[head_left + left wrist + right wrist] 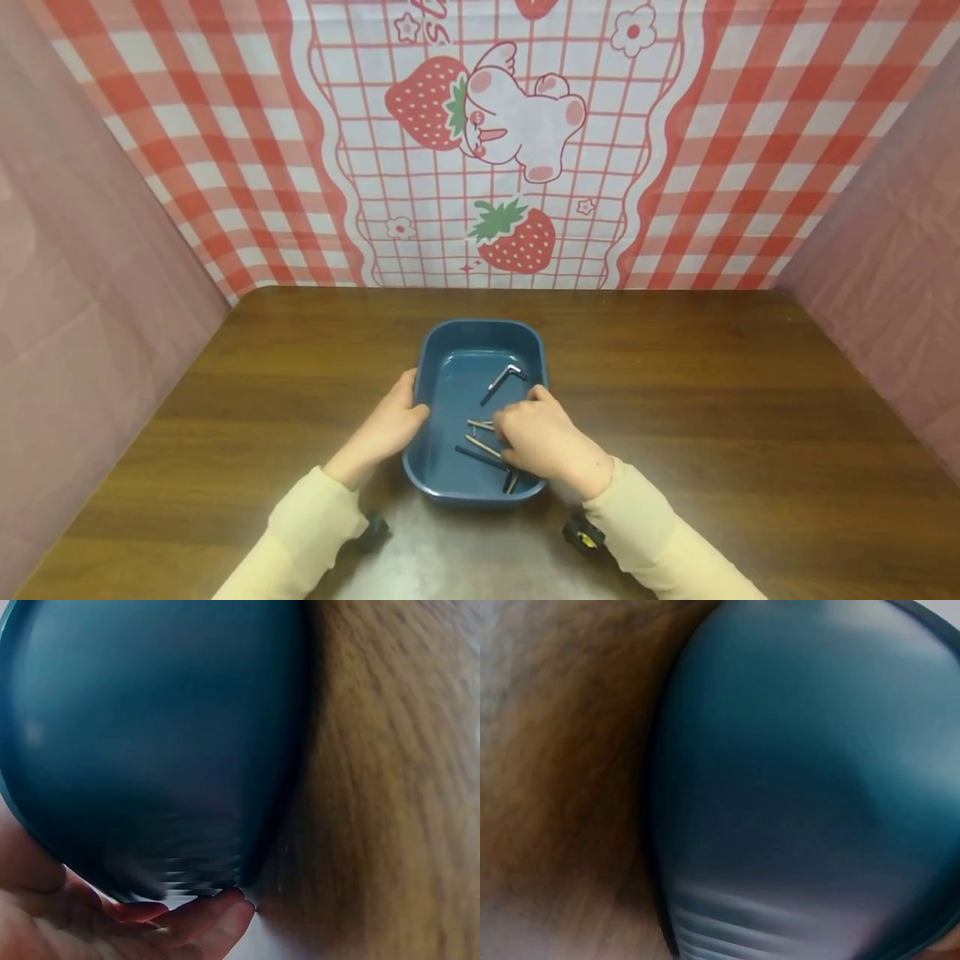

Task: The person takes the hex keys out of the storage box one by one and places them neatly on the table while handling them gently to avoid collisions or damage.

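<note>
A deep blue rectangular bin [448, 392] with rounded corners stands on the table. My left hand [384, 423] grips its left side, thumb over the rim and fingers against the outer wall. In the left wrist view those fingers [225, 919] touch the bin's underside edge. My right hand [547, 437] reaches over the right rim into the bin, fingers bent down among several metal pieces; its fingertips are hidden, so a hold cannot be told. An L-shaped hex key [497, 385] lies farther back. A dark hex key [478, 456] and brass-coloured rods [482, 446] lie by the right hand.
The brown wooden table [675, 375] extends around the bin. Behind it hangs a red-and-white checked cloth [735, 150] with strawberries; pink cloth [885, 250] hangs at both sides. Dark wrist devices [583, 531] sit under the sleeves. The right wrist view shows mostly the bin's outer wall.
</note>
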